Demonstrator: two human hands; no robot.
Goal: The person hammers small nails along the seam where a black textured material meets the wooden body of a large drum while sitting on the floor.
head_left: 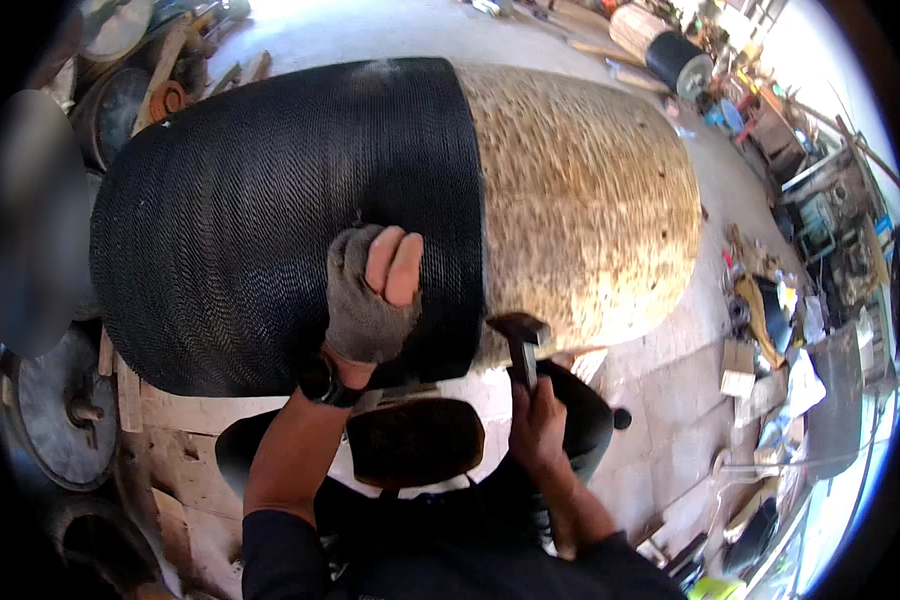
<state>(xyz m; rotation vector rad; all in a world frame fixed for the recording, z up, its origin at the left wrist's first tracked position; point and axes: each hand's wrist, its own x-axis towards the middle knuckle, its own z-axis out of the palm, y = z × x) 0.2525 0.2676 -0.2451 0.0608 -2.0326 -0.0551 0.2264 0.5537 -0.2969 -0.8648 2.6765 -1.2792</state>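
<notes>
In front of me lies a large drum. Its left part is covered in ridged black strip (270, 200); the right part is bare, pitted light wood (590, 190). My left hand (375, 285), in a grey glove with two fingers bare, rests curled against the black covering near its right edge. What its fingers hold, if anything, is hidden. A watch (325, 382) is on that wrist. My right hand (538, 420) grips a hammer (520, 340) by the handle, its dark head up beside the lower edge of the bare wood, just right of the black edge.
A dark brown, rounded block (415, 442) sits between my knees. Round metal discs (65, 405) and timber stand along the left. Another part-black drum (675, 60) lies at the far right. Boxes (740, 368), bags and scrap clutter the right side of the tiled floor.
</notes>
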